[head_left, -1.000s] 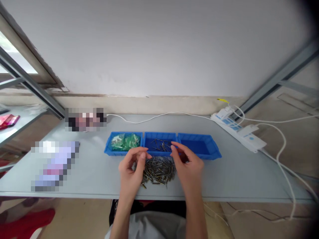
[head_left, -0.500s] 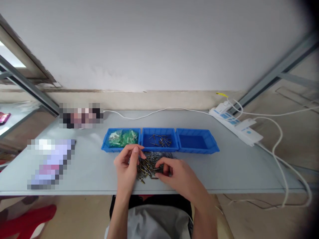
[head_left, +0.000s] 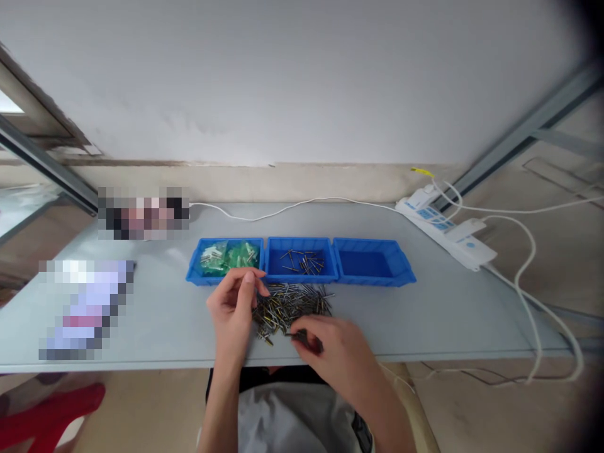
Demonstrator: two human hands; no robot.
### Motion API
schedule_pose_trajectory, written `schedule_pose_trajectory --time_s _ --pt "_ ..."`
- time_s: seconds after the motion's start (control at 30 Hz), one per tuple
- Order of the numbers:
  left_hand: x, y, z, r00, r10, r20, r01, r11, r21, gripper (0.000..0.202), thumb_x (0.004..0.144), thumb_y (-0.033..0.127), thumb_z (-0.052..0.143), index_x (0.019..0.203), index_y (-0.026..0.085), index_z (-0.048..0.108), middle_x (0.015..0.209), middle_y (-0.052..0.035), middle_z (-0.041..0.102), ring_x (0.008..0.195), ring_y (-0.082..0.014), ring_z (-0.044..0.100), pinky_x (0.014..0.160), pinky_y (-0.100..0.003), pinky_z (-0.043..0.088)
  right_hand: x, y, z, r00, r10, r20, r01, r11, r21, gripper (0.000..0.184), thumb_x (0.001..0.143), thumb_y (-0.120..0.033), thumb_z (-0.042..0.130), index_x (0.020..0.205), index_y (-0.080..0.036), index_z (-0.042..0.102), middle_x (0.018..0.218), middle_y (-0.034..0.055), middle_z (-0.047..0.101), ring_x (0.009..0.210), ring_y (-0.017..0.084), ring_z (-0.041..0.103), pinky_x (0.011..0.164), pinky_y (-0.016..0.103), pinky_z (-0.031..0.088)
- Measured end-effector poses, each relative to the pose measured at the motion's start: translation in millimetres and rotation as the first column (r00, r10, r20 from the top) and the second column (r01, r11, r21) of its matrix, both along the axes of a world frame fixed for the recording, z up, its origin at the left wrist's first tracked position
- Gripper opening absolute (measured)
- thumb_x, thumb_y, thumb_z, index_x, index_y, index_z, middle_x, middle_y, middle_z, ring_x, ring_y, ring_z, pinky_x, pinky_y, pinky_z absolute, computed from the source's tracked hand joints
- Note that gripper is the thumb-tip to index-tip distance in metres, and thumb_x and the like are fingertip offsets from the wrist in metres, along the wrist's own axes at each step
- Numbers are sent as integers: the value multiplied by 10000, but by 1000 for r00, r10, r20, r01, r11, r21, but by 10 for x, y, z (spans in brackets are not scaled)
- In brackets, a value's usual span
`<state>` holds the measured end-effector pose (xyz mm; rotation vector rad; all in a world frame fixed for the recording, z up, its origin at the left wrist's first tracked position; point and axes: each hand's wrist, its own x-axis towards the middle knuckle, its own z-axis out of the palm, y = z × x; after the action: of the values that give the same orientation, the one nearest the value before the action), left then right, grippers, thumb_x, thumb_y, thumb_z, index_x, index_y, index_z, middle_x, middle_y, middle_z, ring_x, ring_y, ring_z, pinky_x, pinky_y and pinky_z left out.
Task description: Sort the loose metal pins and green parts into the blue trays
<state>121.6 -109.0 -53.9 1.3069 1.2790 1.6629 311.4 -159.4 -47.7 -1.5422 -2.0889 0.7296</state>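
Note:
A loose pile of thin metal pins (head_left: 295, 302), some silver and some brass-coloured, lies at the front of the table. My left hand (head_left: 234, 305) hovers at the pile's left edge, thumb and index finger pinched together; anything between them is too small to make out. At the pile's near right side, my right hand (head_left: 333, 340) has its thumb and forefinger closed on a thin metal pin (head_left: 289, 335). Directly behind the pile, the middle blue bin (head_left: 302, 279) holds several similar pins (head_left: 311, 263).
The left blue bin (head_left: 190, 275) contains green-and-white plastic packets (head_left: 231, 257). To the right stands another blue bin (head_left: 372, 280). A white power strip (head_left: 448, 233) with cables lies at the back right. Two blurred items rest on the left of the table (head_left: 160, 302).
My right hand has shifted slightly toward the table's front edge, now with a pin at its fingertips. My left hand keeps its pinch. The view has shifted a little.

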Motion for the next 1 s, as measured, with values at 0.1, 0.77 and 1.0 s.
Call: schedule_pose_trajectory --time_s 0.1,0.77,1.0 --pt "3 1 0 1000 -7 -17 7 1000 -3 302 1088 420 637 926 207 777 681 -3 681 547 -113 515 544 -257 435 -18 -28 -76 999 -20 33 19 1000 13 240 829 -37 788 884 -270 808 717 -30 763 584 151 626 591 273 369" --pt "-11 13 -42 999 -17 32 17 1000 7 283 1095 399 653 947 201 792 659 11 683 535 -94 515 535 -227 414 8 -41 -140 999 -21 41 20 1000 22 275 828 0 752 891 -263 797 726 -51 740 594 133 633 592 257 384" --pt "-3 10 -24 1000 -29 11 29 1000 0 299 1095 416 645 945 202 789 657 11 686 534 -102 531 536 -222 421 18 -65 -103 999 10 -40 -5 991 137 189 914 -55 671 928 -240 708 707 -48 689 582 138 627 589 259 424"
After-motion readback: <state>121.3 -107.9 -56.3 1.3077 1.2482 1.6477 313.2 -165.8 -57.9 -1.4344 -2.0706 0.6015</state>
